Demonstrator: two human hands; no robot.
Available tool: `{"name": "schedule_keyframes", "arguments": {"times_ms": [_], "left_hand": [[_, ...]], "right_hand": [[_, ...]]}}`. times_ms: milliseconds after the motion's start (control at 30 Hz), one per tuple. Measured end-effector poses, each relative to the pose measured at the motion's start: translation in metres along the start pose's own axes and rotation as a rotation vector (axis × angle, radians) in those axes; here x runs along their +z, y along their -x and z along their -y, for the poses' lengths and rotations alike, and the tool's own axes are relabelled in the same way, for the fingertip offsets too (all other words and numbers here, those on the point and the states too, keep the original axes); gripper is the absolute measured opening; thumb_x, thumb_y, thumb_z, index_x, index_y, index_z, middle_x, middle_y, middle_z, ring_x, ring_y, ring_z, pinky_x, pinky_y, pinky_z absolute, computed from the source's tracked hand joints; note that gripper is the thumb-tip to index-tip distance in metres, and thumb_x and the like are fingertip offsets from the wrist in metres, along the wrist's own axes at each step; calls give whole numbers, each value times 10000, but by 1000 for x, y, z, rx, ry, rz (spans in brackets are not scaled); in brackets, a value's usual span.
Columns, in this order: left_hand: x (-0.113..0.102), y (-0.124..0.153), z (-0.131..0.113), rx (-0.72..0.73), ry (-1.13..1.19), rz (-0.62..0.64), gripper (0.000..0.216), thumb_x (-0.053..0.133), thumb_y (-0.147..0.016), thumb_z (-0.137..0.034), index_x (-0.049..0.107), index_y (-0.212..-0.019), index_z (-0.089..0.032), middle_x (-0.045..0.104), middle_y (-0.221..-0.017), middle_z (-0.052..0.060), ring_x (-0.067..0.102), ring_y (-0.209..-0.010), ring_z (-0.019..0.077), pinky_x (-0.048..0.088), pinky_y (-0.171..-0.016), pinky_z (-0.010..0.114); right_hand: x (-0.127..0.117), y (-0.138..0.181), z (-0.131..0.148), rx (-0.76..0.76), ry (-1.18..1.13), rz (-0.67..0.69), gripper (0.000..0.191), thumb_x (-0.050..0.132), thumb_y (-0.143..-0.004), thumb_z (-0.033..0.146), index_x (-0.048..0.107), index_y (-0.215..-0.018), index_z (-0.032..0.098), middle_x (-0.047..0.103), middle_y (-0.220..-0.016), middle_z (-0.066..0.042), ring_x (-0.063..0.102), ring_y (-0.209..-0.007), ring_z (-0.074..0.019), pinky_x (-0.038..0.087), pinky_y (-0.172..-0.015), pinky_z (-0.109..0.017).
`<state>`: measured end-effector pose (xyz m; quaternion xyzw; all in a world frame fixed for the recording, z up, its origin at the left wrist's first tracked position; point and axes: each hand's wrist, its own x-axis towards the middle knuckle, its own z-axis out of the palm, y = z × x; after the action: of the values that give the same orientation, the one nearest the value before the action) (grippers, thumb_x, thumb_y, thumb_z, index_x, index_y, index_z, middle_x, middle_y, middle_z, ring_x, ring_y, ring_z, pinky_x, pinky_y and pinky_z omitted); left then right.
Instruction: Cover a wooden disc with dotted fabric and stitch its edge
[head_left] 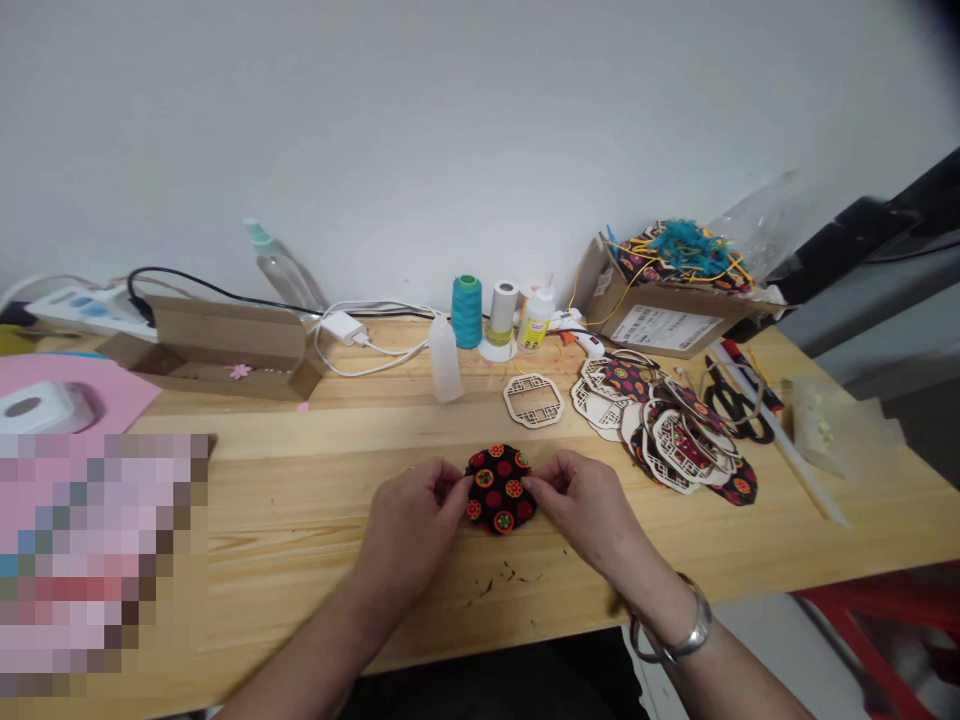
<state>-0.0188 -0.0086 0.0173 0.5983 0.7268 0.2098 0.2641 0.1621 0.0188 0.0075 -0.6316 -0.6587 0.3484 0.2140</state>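
Even, soft light from above; faint shadows. Wide-angle bending at the edges; lower left is a pixelated patch.

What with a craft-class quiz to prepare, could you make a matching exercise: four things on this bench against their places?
1 black patterned fabric piece
2 teal thread spool
3 bare wooden lattice frame
4 scissors

a beside the white spool, by the wall
b right of the pile of frames
c pinched between left hand and right hand
d lying alone, right of the clear bottle

Pairs: 1-c, 2-a, 3-d, 4-b
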Motion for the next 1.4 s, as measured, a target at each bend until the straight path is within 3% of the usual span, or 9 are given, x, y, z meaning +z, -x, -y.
{"name": "schedule_keyframes", "arguments": {"times_ms": [267, 433, 533, 600, 667, 800, 1100, 1400], "left_hand": [[3, 1, 2, 17, 13, -24, 173, 504, -792, -321, 598, -842, -185, 696, -701, 26, 641, -641, 196, 438, -605, 295], [4, 3, 4, 59, -26, -50, 199, 503, -815, -328, 567, -927, -176, 662, -664, 9, 626, -617, 196, 444, -598, 305], [5, 10, 10, 211, -78, -175, 249, 525, -823, -334, 562, -1004, -166, 672, -866, 67, 624, -798, 221, 468, -704, 335], [6, 16, 14, 347, -131, -228, 364, 564, -807, -343, 535, -1115, -152, 634, -1078, 113, 564, -985, 260, 443, -838, 383], [7, 21, 18, 413, -185, -193, 544, 607, -774, -382, 463, -1234, -131, 592, -1182, 135, 493, -1077, 305, 413, -897, 431], [8, 26, 21, 340, -197, -33, 778, 633, -735, -435, 311, -1344, -73, 625, -1120, 159, 448, -1114, 344, 431, -873, 445], [11, 17, 22, 373, -129, 11, 764, 611, -765, -322, 199, -1381, -138, 593, -1210, 127, 457, -1140, 304, 381, -927, 449], [-6, 4, 33, 488, -75, 104, 844, 650, -734, -274, 157, -1417, -215, 548, -1276, 107, 450, -1164, 283, 383, -957, 461]], "right_hand": [[1, 2, 0, 2, -26, -7, 92, 596, -743, 260, 564, -686, 196, 641, -612, 13, 582, -552, -139, 400, -511, -246], [-2, 5, -1, -34, 33, -55, 119, 594, -774, 279, 553, -845, 193, 599, -582, 28, 550, -530, -148, 405, -526, -272], [-5, 8, -3, -211, 94, -117, 284, 623, -772, 290, 546, -1022, 178, 634, -829, -39, 583, -765, -194, 460, -690, -330], [-7, 9, -4, -365, 87, -79, 449, 675, -737, 269, 506, -1145, 186, 592, -1061, -76, 523, -1004, -228, 439, -857, -369], [-9, 11, -6, -448, 62, -6, 594, 708, -710, 254, 443, -1240, 213, 533, -1185, -78, 440, -1132, -243, 394, -952, -399], [-8, 15, -9, -422, 22, 62, 678, 711, -708, 269, 384, -1301, 248, 489, -1238, -79, 404, -1176, -254, 371, -989, -441], [-2, 20, -7, -321, -63, 44, 750, 703, -710, 245, 302, -1344, 252, 493, -1209, -97, 457, -1141, -254, 378, -990, -455], [0, 35, -8, -334, 45, 6, 755, 665, -746, 298, 247, -1370, 225, 463, -1281, -122, 420, -1203, -266, 393, -994, -451]]}}
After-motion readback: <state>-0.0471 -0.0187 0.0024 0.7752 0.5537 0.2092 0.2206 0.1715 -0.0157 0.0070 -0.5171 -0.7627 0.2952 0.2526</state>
